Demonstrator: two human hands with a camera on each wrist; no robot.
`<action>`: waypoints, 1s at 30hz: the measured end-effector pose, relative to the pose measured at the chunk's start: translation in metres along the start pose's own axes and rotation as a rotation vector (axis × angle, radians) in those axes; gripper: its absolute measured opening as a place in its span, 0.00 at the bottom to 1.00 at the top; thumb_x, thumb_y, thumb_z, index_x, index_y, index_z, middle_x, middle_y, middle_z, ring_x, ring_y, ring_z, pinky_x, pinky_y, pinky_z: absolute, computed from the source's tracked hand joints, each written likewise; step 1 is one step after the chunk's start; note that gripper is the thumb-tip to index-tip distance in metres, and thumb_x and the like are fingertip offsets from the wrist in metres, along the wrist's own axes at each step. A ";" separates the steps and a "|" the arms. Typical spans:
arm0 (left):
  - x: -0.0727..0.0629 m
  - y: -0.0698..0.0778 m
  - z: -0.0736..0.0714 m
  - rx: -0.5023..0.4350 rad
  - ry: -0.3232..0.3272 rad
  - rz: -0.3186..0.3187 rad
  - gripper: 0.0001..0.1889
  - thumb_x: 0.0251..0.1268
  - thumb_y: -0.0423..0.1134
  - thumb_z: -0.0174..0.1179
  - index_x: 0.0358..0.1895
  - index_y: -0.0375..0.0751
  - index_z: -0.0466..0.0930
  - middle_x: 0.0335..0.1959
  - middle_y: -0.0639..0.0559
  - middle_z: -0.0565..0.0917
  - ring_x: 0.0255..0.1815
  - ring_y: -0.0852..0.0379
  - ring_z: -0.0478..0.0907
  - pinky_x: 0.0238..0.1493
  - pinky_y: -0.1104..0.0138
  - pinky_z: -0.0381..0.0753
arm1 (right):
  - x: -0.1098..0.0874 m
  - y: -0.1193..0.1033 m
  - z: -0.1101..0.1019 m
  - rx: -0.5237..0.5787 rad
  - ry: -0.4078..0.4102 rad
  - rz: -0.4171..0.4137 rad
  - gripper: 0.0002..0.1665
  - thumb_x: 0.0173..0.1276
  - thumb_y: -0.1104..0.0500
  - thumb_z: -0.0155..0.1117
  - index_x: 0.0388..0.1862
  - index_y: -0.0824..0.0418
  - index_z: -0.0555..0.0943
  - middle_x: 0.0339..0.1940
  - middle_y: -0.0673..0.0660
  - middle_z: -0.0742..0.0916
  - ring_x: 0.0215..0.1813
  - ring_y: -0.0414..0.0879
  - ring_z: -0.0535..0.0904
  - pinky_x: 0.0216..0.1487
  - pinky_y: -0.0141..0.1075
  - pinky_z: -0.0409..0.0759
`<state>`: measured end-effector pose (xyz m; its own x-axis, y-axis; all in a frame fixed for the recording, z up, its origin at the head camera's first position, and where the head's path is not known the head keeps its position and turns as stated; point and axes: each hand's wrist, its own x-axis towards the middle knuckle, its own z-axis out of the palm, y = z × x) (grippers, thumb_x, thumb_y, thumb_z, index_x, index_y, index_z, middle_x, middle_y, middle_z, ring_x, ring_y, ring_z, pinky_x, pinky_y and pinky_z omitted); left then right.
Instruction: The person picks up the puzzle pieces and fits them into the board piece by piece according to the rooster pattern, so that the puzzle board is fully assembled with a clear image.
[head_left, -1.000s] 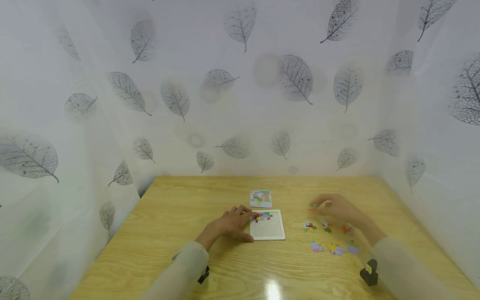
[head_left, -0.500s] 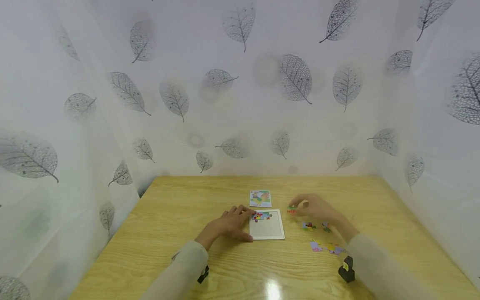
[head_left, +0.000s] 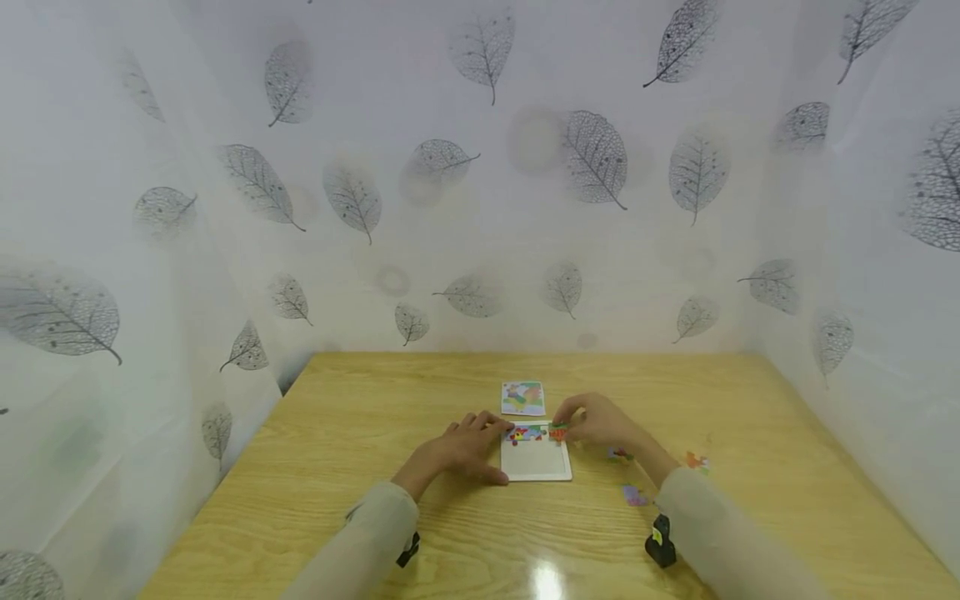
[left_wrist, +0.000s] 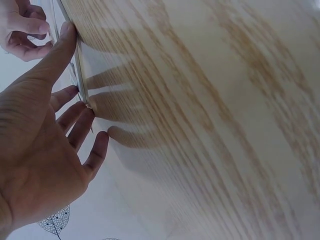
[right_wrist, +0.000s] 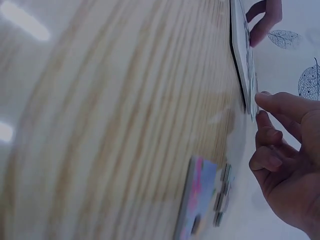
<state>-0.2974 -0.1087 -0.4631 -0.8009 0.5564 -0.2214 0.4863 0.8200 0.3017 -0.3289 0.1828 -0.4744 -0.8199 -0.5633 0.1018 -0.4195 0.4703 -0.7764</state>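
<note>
A white puzzle tray [head_left: 536,462] lies mid-table, with joined colourful puzzle pieces [head_left: 527,432] along its far side. My left hand [head_left: 471,447] rests at the tray's left side, fingers spread loosely; in the left wrist view the thumb of the left hand [left_wrist: 45,135] touches the tray's edge. At the far right corner of the tray, my right hand [head_left: 597,423] pinches a red and green puzzle piece [head_left: 557,433] between thumb and fingertips, just beside the joined pieces. The right wrist view shows the right hand [right_wrist: 290,155] at the end of the tray [right_wrist: 242,50].
Right of the tray lie loose puzzle pieces: a purple one [head_left: 634,496], an orange one [head_left: 697,462] and a dark red one [head_left: 618,453], with the right forearm covering others. A picture card [head_left: 522,398] lies just beyond the tray. Leaf-printed curtains enclose the wooden table [head_left: 420,383].
My right hand has moved left from above the loose pieces to the tray's far right corner, carrying the red and green puzzle piece. The left hand stays at the tray.
</note>
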 end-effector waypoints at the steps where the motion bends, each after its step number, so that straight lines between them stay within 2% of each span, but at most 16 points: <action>1: 0.001 -0.001 0.001 -0.004 0.003 0.000 0.46 0.63 0.60 0.72 0.80 0.52 0.62 0.74 0.49 0.64 0.75 0.43 0.61 0.75 0.42 0.62 | 0.001 0.000 0.001 -0.004 0.000 0.007 0.10 0.65 0.68 0.73 0.45 0.67 0.86 0.48 0.62 0.87 0.55 0.61 0.81 0.56 0.54 0.83; 4: 0.001 0.000 0.001 -0.008 -0.002 -0.005 0.46 0.63 0.59 0.72 0.80 0.52 0.61 0.75 0.49 0.64 0.76 0.43 0.60 0.76 0.41 0.60 | 0.005 -0.001 0.005 -0.029 0.003 0.028 0.09 0.65 0.68 0.74 0.44 0.65 0.87 0.47 0.59 0.88 0.53 0.57 0.82 0.56 0.56 0.82; 10: -0.001 0.003 -0.002 -0.009 -0.016 -0.018 0.45 0.64 0.59 0.72 0.80 0.51 0.62 0.74 0.49 0.64 0.76 0.43 0.60 0.76 0.42 0.61 | 0.011 -0.003 0.012 -0.090 0.018 0.074 0.10 0.61 0.70 0.74 0.42 0.63 0.88 0.44 0.57 0.88 0.44 0.48 0.80 0.46 0.44 0.82; 14: -0.003 0.004 -0.004 -0.006 -0.008 -0.019 0.45 0.64 0.59 0.72 0.80 0.51 0.62 0.74 0.50 0.65 0.75 0.44 0.61 0.76 0.43 0.61 | 0.014 -0.006 0.015 -0.085 0.022 0.105 0.11 0.60 0.72 0.71 0.41 0.63 0.88 0.46 0.58 0.88 0.37 0.46 0.78 0.37 0.37 0.79; 17: -0.003 0.005 -0.004 -0.008 -0.008 -0.022 0.44 0.64 0.58 0.72 0.80 0.51 0.63 0.74 0.50 0.65 0.75 0.44 0.61 0.76 0.43 0.61 | 0.014 -0.007 0.017 -0.082 0.029 0.130 0.11 0.60 0.72 0.71 0.41 0.63 0.88 0.46 0.58 0.87 0.35 0.45 0.78 0.35 0.35 0.78; 21: -0.004 0.005 -0.005 -0.009 -0.011 -0.026 0.44 0.64 0.57 0.72 0.80 0.51 0.63 0.73 0.49 0.65 0.75 0.44 0.61 0.76 0.42 0.61 | 0.014 -0.009 0.019 -0.094 0.040 0.149 0.11 0.61 0.72 0.72 0.40 0.61 0.88 0.48 0.57 0.87 0.42 0.49 0.80 0.42 0.41 0.82; 25: -0.003 0.005 -0.005 -0.010 -0.014 -0.032 0.44 0.64 0.58 0.71 0.80 0.52 0.62 0.74 0.50 0.65 0.76 0.44 0.61 0.77 0.42 0.60 | 0.014 -0.012 0.019 -0.091 0.055 0.177 0.11 0.60 0.73 0.72 0.39 0.60 0.89 0.50 0.56 0.86 0.54 0.55 0.79 0.54 0.52 0.83; 30: -0.002 0.005 -0.003 -0.005 -0.013 -0.034 0.45 0.64 0.59 0.71 0.80 0.52 0.62 0.74 0.51 0.65 0.76 0.45 0.61 0.76 0.42 0.61 | 0.013 -0.012 0.020 -0.060 0.066 0.204 0.11 0.60 0.74 0.72 0.39 0.61 0.89 0.52 0.59 0.86 0.59 0.61 0.79 0.57 0.56 0.82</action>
<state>-0.2942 -0.1062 -0.4579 -0.8122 0.5300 -0.2437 0.4573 0.8379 0.2982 -0.3267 0.1564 -0.4756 -0.9131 -0.4075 -0.0119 -0.2628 0.6106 -0.7470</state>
